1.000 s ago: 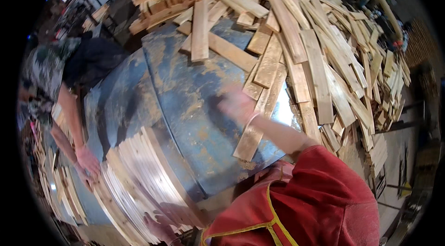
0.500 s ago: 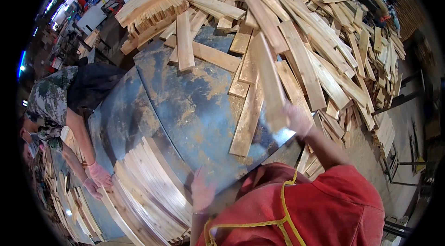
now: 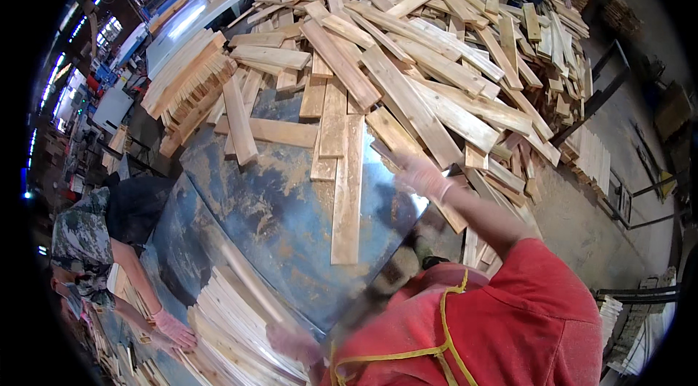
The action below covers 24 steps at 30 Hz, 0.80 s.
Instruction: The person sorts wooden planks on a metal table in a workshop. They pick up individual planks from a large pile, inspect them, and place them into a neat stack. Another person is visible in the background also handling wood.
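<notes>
My left hand (image 3: 294,344), in a pale pink glove, is at the near end of a motion-blurred wooden board (image 3: 251,277) beside a row of boards (image 3: 231,317) standing on edge. Its fingers are smeared, so their grip does not show. My right hand (image 3: 424,177), gloved too, reaches over the table's right edge with fingers stretched out, close to a board (image 3: 395,133) at the front of the loose pile. I see nothing held in it. One long board (image 3: 347,204) lies flat on the blue metal table (image 3: 280,190), left of the right hand.
A big heap of loose boards (image 3: 436,59) spreads over the far side and right. Stacked boards (image 3: 185,81) stand at the far left. Across the table at left, a co-worker's gloved hands (image 3: 173,331) touch the row's other end. Metal bars (image 3: 596,91) jut out at right.
The blurred board that my right hand held is no longer in it. A blurred board now lies against the row beside my left hand, which has moved left and down. The view has shifted.
</notes>
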### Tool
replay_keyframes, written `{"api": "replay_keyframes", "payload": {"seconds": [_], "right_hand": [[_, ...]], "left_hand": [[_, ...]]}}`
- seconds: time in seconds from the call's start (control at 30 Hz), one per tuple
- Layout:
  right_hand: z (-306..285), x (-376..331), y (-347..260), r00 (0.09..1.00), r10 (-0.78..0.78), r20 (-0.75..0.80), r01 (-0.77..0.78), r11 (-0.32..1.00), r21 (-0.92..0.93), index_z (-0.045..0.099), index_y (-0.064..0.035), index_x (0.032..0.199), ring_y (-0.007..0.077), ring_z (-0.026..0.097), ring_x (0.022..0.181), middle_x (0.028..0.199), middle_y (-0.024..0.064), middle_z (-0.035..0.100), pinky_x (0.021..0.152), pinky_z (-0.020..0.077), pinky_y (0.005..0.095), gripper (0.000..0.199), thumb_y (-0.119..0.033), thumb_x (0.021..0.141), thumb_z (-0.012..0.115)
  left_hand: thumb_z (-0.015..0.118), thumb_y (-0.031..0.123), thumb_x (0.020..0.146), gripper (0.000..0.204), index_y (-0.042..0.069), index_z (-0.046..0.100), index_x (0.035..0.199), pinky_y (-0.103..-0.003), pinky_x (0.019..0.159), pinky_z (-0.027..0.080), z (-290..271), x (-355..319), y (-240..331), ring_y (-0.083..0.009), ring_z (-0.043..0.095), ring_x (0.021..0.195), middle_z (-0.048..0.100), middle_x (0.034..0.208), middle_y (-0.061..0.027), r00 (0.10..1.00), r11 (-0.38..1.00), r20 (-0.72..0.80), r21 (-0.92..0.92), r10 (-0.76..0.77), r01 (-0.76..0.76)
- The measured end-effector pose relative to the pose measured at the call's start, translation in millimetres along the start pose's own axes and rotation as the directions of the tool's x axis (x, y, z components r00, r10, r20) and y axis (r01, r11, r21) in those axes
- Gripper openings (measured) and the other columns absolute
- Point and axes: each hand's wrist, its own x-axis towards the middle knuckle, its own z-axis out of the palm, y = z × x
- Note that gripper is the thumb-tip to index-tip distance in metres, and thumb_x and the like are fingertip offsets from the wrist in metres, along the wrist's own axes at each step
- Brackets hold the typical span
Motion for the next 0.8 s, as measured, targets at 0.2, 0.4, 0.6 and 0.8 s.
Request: {"api": "replay_keyframes", "payload": {"seconds": [0.2,0.4,0.6,0.8], "right_hand": [[-128,99,70,0.906,0.177,-0.385,-0.332,0.86,-0.386,0.047,-0.005,0.156,0.0415,0.059,0.134,0.142,0.0241,0.063,0.114,0.046,0.0495,0.096,-0.054,0.08,0.08],[-117,120,66,0.948,0.265,-0.175,-0.305,0.912,-0.274,0.041,-0.0046,0.159,0.0424,0.065,0.123,0.134,0.0279,0.065,0.106,0.0516,0.0479,0.106,-0.05,0.074,0.086],[-76,61,35,0.984,0.163,0.067,-0.176,0.92,0.35,0.05,0.0036,0.149,0.0393,0.074,0.107,0.119,0.0285,0.074,0.099,0.0568,0.0427,0.086,-0.037,0.079,0.078],[11,-12,1,0.96,0.075,0.271,-0.249,0.674,0.696,0.046,0.0032,0.154,0.0381,0.064,0.125,0.135,0.0264,0.067,0.112,0.0478,0.0411,0.088,-0.041,0.088,0.082]], "left_hand": [[0.061,0.023,0.092,0.067,-0.001,0.049,0.153,-0.045,0.121,0.039,-21,-1,33,-0.0349,0.047,0.148,0.052,0.156,-0.0188,0.979,0.934,0.05,0.313,-0.196,0.171],[0.084,0.027,0.076,0.075,-0.001,0.06,0.142,-0.05,0.119,0.042,2,4,174,-0.0421,0.055,0.137,0.059,0.147,-0.0239,0.954,0.948,0.012,-0.119,0.298,-0.295],[0.08,0.025,0.09,0.085,0.0,0.04,0.16,-0.044,0.12,0.041,31,2,358,-0.037,0.052,0.142,0.05,0.158,-0.0226,0.769,0.637,0.348,-0.765,0.536,-0.098],[0.076,0.02,0.095,0.073,0.004,0.041,0.158,-0.04,0.111,0.05,32,3,392,-0.0252,0.062,0.123,0.06,0.137,-0.0127,0.538,0.0,0.53,-0.713,0.656,0.702]]}}
